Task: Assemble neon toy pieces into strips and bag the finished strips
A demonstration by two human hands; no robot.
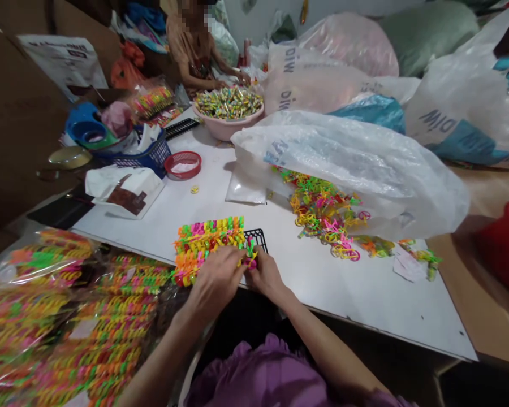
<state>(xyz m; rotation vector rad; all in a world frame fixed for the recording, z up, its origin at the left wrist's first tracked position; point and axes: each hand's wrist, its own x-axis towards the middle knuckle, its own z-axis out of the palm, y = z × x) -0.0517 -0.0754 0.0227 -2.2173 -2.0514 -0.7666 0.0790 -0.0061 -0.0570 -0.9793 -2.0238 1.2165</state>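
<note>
At the near edge of the white table, a black plastic grid rack (pixel 261 234) carries rows of small bright plastic toys (pixel 210 228) in yellow, orange, green and pink. My left hand (pixel 220 274) lies over the right part of these rows, its fingers bent together at a small yellow and pink piece. Just beside it, my right hand (pixel 267 274) pinches small plastic toys (pixel 251 257) at the rack's uncovered end. The exact shape of the pieces between the fingers is partly hidden. To the right, loose plastic toys (pixel 322 209) spill from a large clear plastic bag (pixel 348 164).
Packed toy bundles (pixel 97 328) lie low on the left. A white pouch (pixel 125 189), a red basket (pixel 195 169) and a blue basket (pixel 155 155) stand on the left. A pink basin (pixel 229 130) is in front of another person (pixel 195 51). A red bucket (pixel 507 249) stands right.
</note>
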